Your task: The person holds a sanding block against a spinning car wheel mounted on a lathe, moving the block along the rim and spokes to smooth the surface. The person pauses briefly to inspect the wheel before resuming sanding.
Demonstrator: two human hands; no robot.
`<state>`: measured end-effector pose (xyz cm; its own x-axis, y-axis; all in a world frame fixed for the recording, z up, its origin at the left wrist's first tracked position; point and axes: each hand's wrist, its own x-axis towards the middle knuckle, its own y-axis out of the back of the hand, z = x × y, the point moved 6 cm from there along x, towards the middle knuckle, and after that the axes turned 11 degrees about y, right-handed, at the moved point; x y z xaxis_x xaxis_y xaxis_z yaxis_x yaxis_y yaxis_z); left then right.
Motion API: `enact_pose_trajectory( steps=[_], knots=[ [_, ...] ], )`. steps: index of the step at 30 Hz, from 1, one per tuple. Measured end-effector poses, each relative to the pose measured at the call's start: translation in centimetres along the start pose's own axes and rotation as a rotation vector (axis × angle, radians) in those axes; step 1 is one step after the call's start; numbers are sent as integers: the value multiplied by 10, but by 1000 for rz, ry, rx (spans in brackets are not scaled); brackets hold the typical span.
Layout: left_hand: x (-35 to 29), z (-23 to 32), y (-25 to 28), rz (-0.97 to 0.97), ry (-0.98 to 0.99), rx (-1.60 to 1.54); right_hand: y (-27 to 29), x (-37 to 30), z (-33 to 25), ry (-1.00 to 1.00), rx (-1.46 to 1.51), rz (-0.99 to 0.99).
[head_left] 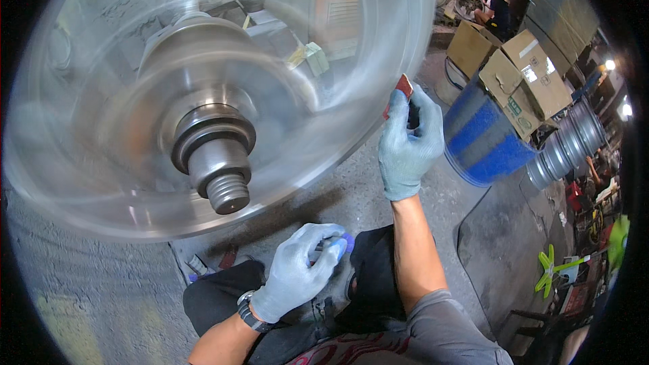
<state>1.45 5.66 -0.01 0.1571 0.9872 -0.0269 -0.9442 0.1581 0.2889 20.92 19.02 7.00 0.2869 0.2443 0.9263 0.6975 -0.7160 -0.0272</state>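
Observation:
A wheel rim (128, 220), blurred as if spinning, fills the upper left around a steel shaft (213, 155) with a threaded end. My right hand (412, 142), in a light grey-blue glove, pinches a folded piece of red sandpaper (404, 86) at the rim's right edge. Whether the sandpaper touches the rim I cannot tell. Lower down, my left hand (294, 277), gloved alike, is curled above my knees. Its fingers close on a small purple round object (349, 241), mostly hidden by the glove.
At the right stands a blue drum (487, 138) with open cardboard boxes (527, 81) on it. Silver wheel rims (568, 145) are stacked beside it. A green star-shaped base (546, 270) stands at the lower right. Another person (499, 13) sits far back.

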Motion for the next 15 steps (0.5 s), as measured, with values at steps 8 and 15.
enact_pose_trajectory(
  steps=[8, 15],
  knots=[
    [0, -1, 0, -4, 5, -4, 3, 3, 7, -19, -53, -22],
    [1, -1, 1, 3, -24, 20, 4, 4, 14, -55, -17, 1]
  ],
)
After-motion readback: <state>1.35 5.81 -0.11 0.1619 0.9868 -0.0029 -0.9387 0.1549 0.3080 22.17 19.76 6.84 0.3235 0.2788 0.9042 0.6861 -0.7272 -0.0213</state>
